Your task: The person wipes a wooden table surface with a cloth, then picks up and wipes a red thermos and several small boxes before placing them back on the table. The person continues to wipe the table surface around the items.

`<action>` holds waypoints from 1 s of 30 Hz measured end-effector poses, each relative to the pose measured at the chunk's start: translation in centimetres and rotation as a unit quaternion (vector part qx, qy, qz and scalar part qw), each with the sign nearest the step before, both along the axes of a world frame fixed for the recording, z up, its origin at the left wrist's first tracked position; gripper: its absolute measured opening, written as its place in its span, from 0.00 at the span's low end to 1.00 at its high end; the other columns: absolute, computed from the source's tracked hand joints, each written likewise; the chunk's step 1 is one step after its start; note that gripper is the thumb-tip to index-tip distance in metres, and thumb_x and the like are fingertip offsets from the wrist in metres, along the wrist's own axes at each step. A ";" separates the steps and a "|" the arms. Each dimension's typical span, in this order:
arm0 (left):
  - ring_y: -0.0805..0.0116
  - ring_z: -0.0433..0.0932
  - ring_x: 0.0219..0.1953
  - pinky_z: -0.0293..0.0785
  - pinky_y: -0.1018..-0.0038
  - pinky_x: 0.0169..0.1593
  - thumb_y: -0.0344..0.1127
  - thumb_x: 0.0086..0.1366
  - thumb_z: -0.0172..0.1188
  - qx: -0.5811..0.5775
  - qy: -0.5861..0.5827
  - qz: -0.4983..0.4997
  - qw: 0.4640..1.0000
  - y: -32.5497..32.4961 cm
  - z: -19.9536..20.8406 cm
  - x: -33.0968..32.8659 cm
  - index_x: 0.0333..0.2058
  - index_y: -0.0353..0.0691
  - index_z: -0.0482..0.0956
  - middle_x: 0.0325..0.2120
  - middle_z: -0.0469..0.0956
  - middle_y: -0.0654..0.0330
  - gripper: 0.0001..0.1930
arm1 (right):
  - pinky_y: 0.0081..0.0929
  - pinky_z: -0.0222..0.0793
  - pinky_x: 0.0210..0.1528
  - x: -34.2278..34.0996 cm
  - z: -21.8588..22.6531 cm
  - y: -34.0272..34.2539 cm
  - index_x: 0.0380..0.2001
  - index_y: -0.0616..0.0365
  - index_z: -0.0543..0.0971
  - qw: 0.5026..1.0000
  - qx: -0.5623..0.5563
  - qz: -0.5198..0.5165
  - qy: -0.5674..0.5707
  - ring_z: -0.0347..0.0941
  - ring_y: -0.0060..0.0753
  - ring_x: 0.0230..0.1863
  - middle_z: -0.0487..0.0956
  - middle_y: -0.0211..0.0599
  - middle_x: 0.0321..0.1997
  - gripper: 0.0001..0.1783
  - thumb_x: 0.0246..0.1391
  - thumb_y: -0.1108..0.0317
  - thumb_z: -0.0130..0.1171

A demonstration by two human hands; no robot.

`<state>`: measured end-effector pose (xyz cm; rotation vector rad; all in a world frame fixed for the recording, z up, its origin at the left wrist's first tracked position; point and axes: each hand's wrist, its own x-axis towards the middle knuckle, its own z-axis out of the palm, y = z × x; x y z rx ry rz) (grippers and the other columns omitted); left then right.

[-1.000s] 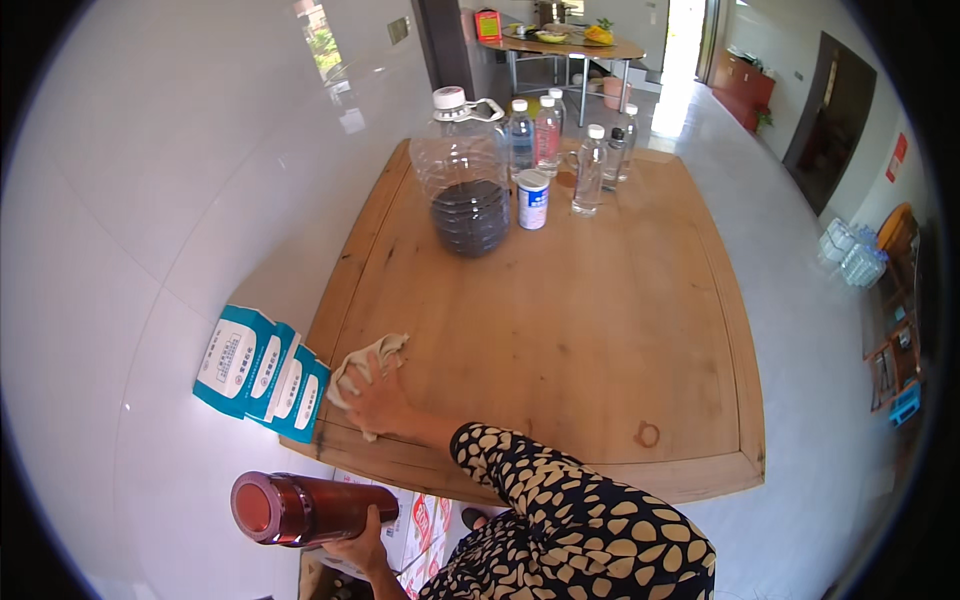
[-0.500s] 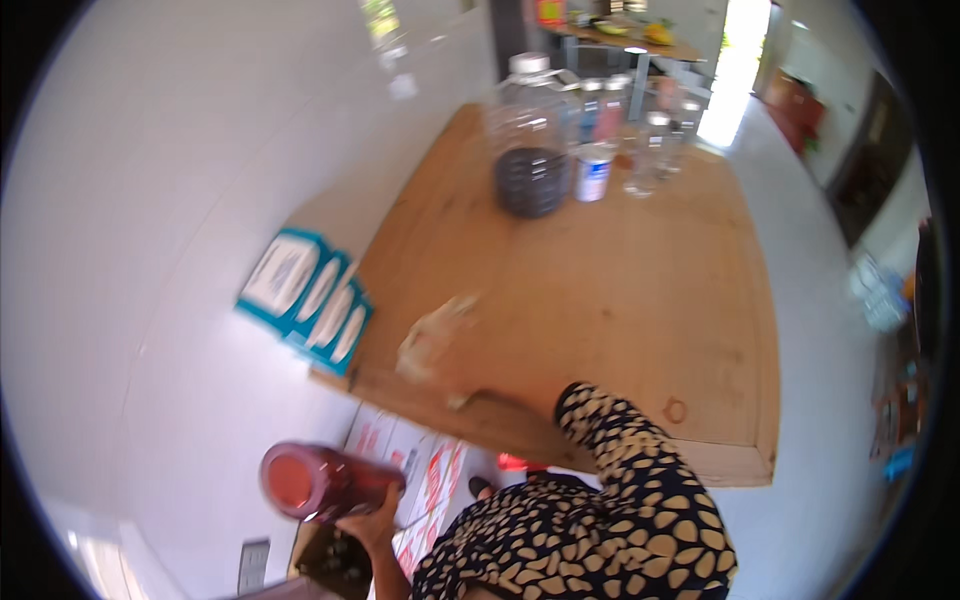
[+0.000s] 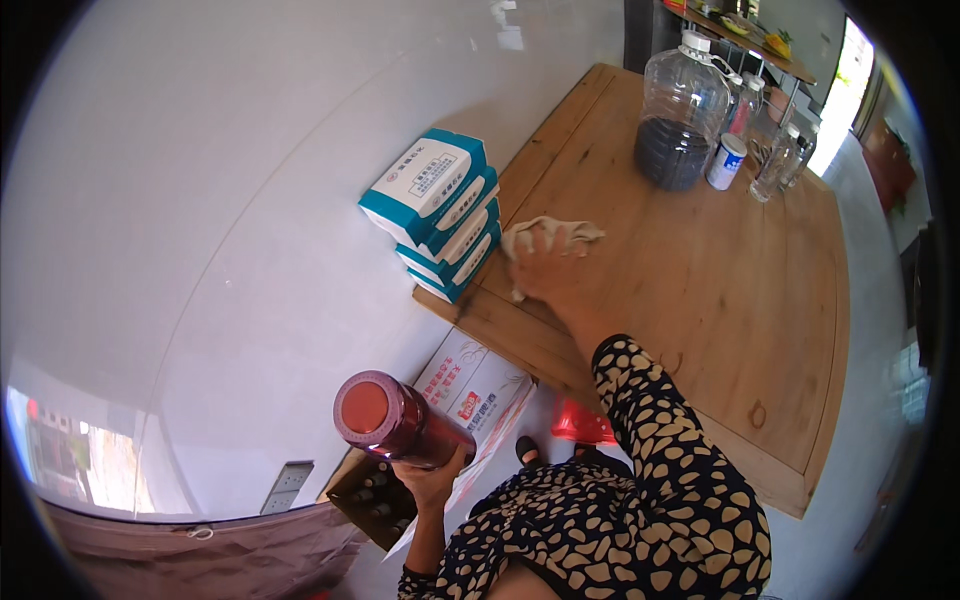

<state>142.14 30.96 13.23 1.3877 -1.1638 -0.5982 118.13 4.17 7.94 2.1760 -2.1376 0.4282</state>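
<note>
In my left hand point(image 3: 432, 484), off the table's near left corner, is a dark red cylindrical jar point(image 3: 432, 437). Its round orange-red end point(image 3: 366, 407) tilts up toward me, and my fingers wrap its lower side. My right hand point(image 3: 540, 266) presses a crumpled off-white cloth point(image 3: 570, 232) onto the wooden table point(image 3: 690, 300). The cloth bunches under and ahead of my fingers. Close to the left of that hand stands a stack of white and teal boxes point(image 3: 428, 180), on the table's left edge against the wall.
Toward the far end stand a large clear jug point(image 3: 680, 110) with dark contents, a white and blue can point(image 3: 727, 162) and several clear bottles point(image 3: 775, 165). Below the near edge are a printed carton point(image 3: 470, 390), an open box of bottles point(image 3: 368, 498) and a red object point(image 3: 582, 422).
My view has swung left, so everything sits further right in it. My right hand and the cloth have slid forward along the table beside the boxes. The jar stays in my left hand.
</note>
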 end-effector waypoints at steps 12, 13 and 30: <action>0.63 0.74 0.44 0.75 0.68 0.48 0.24 0.37 0.76 -0.001 0.082 -0.094 0.992 -2.7 -1.3 -1.2 0.52 0.30 0.62 0.45 0.70 0.53 0.42 | 0.75 0.44 0.56 2.3 0.6 14.8 0.49 0.41 0.76 0.975 -0.123 0.180 -0.031 0.49 0.65 0.65 0.63 0.42 0.62 0.29 0.41 0.45 0.61; 0.62 0.74 0.44 0.74 0.68 0.48 0.24 0.37 0.75 0.000 0.088 -0.100 0.991 -2.8 -1.2 -1.7 0.53 0.30 0.62 0.46 0.70 0.52 0.42 | 0.73 0.45 0.56 0.9 0.7 16.1 0.49 0.40 0.75 0.979 -0.115 0.166 -0.017 0.49 0.64 0.65 0.62 0.41 0.62 0.30 0.40 0.45 0.63; 0.56 0.74 0.48 0.73 0.63 0.53 0.22 0.40 0.72 0.018 0.097 -0.200 0.975 -1.4 1.7 -14.0 0.57 0.30 0.59 0.50 0.70 0.46 0.44 | 0.68 0.46 0.61 -20.3 3.8 42.7 0.50 0.41 0.73 0.999 0.030 -0.011 0.010 0.46 0.60 0.68 0.57 0.39 0.66 0.35 0.33 0.50 0.71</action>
